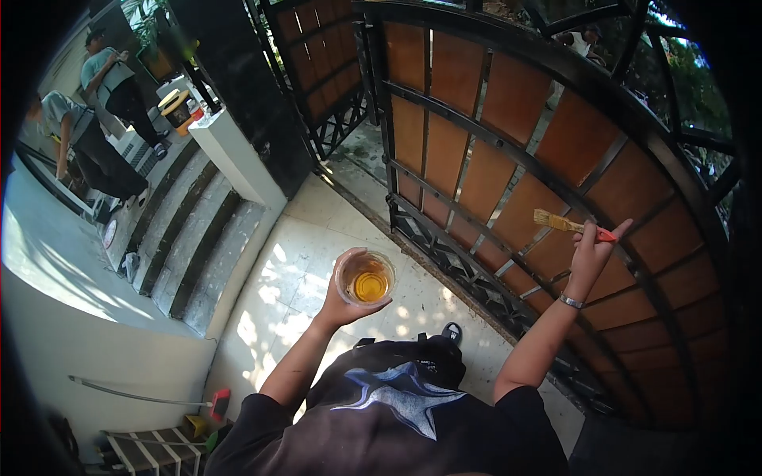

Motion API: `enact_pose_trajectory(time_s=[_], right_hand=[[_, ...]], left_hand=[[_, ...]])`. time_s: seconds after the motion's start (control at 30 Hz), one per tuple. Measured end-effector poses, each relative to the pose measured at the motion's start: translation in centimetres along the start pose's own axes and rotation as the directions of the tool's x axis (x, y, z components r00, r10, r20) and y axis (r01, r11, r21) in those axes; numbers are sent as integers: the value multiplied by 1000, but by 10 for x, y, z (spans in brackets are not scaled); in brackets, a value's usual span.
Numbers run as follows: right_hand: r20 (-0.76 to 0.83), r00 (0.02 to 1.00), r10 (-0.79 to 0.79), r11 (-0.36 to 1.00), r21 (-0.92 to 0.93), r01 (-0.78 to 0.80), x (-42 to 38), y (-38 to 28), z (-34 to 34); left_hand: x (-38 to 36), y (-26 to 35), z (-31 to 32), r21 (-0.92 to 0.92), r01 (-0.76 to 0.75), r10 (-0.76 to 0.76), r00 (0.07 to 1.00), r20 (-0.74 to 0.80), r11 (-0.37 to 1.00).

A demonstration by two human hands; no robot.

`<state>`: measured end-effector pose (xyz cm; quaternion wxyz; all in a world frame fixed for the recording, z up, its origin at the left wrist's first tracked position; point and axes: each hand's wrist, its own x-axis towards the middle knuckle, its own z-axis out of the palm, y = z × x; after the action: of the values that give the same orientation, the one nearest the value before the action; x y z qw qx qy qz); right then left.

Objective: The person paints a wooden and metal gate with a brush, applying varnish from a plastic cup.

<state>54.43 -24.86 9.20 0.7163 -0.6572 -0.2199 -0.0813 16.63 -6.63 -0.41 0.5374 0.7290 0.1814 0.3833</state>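
My left hand [343,301] is wrapped round a clear plastic cup [389,276] with amber liquid [369,285] in its bottom, held in front of my body over the tiled floor. A paintbrush [559,221] with pale yellowish bristles and a red handle end is gripped in my right hand [594,242]. The index finger stretches along toward the gate and the bristles point left. Right behind the brush stands the gate [508,95], with brown wooden panels in a black metal frame. The right wrist wears a metal band.
Pale tiles [309,230] lie underfoot. Curved steps [186,238] rise at left beside a white pillar [238,155] with small containers on top. Two people [111,75] are up there near a yellow-and-black bucket [174,109]. A slatted rack [155,452] and a red-headed tool [220,404] sit lower left.
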Motion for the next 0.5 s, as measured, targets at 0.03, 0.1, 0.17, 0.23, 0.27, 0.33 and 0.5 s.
enact_pose_trajectory(time_s=[0.03,0.1,0.17,0.23,0.27,0.33,0.5], right_hand=[[1,1000,15,1000,16,-15,0,4,-3],[-9,1000,22,1000,-12,-22,11,12,-11],[-117,991,68,997,-26,-71,31,29,-26],[-127,991,38,998,-43,-44,54,35,-59],[-120,993,14,998,-51,-20,68,40,-73],[-84,984,-154,971,-200,135,85,46,-106],[-410,687,-600,773,-516,368,76,16,-117]], left_hand=[[1,4,0,10,0,0,1000,-5,1000],[1,4,1,12,-15,15,1000,-11,1000],[1,2,2,-11,-10,10,1000,-3,1000],[5,9,1,-26,-8,8,1000,-14,1000],[9,10,0,-30,-11,11,1000,-9,999],[16,10,-3,-12,-8,8,999,-44,1000],[33,4,1,16,-30,32,993,-117,999]])
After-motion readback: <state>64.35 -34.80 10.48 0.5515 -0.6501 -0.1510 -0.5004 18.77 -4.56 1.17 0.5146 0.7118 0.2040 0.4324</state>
